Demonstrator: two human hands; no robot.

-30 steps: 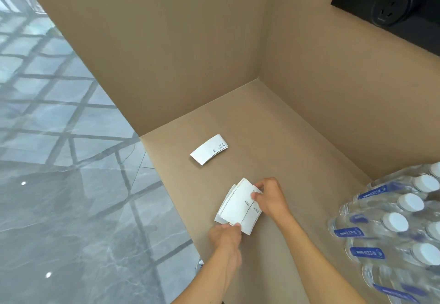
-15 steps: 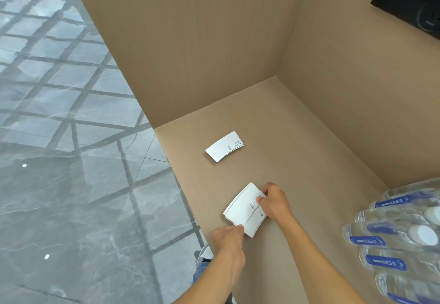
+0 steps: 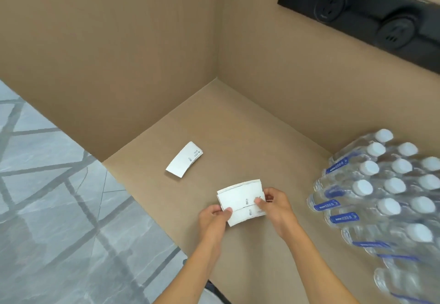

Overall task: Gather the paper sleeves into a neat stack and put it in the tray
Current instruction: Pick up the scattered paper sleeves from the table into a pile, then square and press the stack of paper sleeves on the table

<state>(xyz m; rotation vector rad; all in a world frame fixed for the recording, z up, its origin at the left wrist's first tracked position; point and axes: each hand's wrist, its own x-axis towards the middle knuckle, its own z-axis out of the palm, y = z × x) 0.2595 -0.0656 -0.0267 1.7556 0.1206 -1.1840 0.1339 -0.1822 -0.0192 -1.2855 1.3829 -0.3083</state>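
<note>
Brown cardboard forms the work surface [image 3: 238,125], with cardboard walls rising behind and to the right, and grey marbled floor tiles [image 3: 47,208] seen to the left. A small bunch of white paper sleeves [image 3: 240,200] is held just above the cardboard near its front edge; the sleeves are flat, slightly curved, and fanned unevenly, with small printed marks near their right ends. The left hand [image 3: 214,215] is pinched on the bunch's lower left corner, and the right hand [image 3: 273,202] is closed on its right end. One more sleeve [image 3: 184,159] lies flat and apart, further back to the left. A shrink-wrapped pack of water bottles [image 3: 385,196] with white caps and blue labels is seen at the right. A black socket strip [image 3: 362,13] is mounted on the right wall.
</note>
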